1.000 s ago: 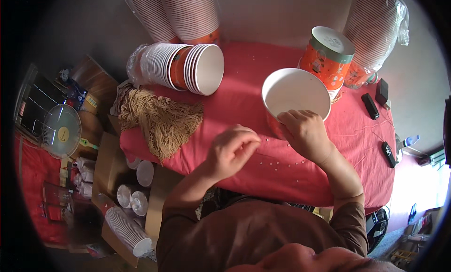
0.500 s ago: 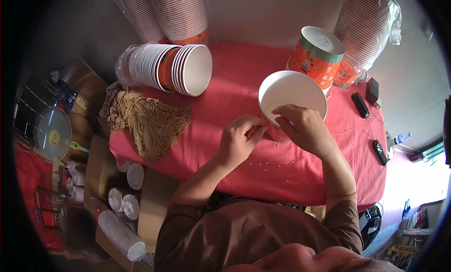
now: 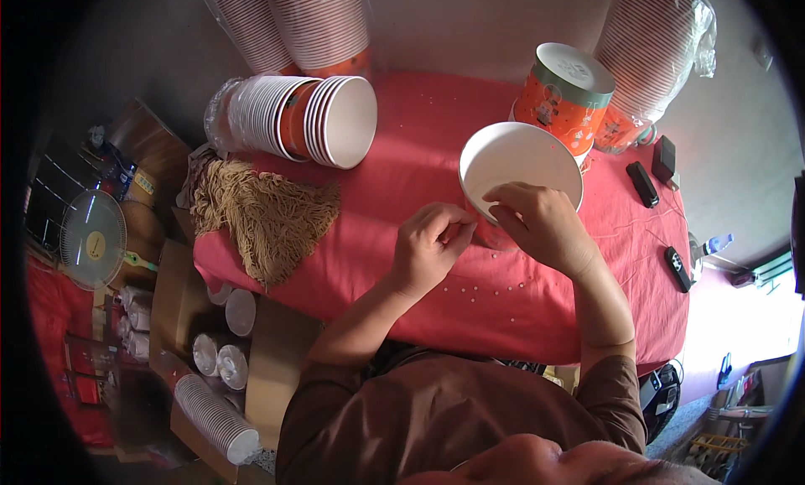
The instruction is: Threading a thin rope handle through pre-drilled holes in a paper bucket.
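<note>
Left hand (image 3: 432,246) nearer bucket (image 3: 521,154) | right hand (image 3: 543,225) at its near rim | both grips: cannot tell | carton (image 3: 287,355) holds translucent plasticware (image 3: 232,368)

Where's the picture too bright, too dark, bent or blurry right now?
Head view: the bright patch at right is blown out; corners go black; the red tablecloth looks bowed along its right side, likely from the fisheye; lower left is dim and murky; the left hand and right hand look reasonably sharp.
</note>
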Available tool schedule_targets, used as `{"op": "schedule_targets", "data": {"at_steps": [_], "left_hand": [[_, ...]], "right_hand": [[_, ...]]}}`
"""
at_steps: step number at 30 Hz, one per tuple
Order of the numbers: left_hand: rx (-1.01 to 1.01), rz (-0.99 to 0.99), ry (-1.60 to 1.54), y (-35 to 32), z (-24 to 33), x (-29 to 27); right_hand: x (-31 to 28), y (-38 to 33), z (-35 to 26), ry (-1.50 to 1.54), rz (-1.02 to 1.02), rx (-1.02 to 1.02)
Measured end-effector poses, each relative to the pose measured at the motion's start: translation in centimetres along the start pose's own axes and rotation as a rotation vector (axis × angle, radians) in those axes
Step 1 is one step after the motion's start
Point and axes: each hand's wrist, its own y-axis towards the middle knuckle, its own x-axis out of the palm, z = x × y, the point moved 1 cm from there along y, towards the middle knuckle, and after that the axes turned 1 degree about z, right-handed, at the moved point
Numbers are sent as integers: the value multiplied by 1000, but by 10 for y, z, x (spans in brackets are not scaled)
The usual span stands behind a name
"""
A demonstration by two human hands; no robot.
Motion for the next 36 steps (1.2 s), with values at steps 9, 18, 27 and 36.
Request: {"op": "schedule_targets", "data": {"at_steps": [9, 18, 27, 36], "left_hand": [[29, -78, 37, -2, 4, 0], [25, -57, -1, -2, -1, 4], [62, -110, 33, -1, 2, 0], [35, -97, 59, 1, 2, 3]], "right_hand": [[-1, 0, -1, 23, -16, 44], [3, -1, 4, -10, 16, -15], [3, 2, 6, -4, 29, -20], [3, 8, 9, -2, -3, -9]]}}
